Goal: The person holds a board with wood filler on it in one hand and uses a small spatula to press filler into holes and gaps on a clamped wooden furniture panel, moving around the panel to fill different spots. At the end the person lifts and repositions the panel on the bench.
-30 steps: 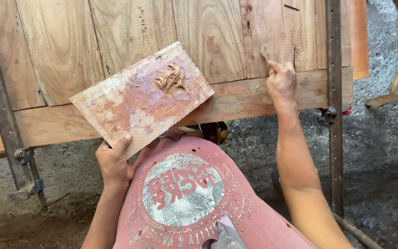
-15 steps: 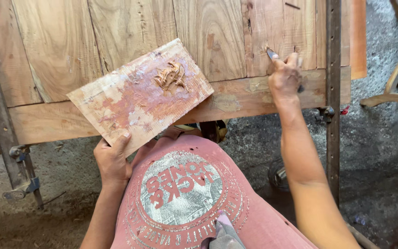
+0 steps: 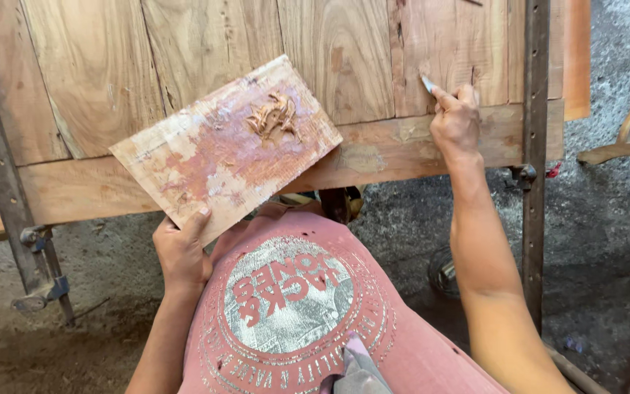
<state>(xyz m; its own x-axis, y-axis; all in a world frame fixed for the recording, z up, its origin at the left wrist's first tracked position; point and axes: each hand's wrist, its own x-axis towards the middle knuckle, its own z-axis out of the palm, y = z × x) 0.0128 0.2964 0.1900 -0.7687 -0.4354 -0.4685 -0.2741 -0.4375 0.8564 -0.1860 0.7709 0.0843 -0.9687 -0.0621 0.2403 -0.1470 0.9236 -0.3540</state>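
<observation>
Two hands work at a clamped wooden panel. At left, the left hand grips the lower corner of a stained board carrying a lump of brown filler. At right, the right hand pinches a small blade, its tip against the panel.

The large panel of joined pale-brown wooden planks looks matt and bare, with visible grain and patches of filler along its lower rail. The small rectangular wooden board is rough and smeared with dried reddish-pink paste, a glossier brown lump sitting on it. The 2 upright dark metal clamp bars appear dull and rusty.
</observation>
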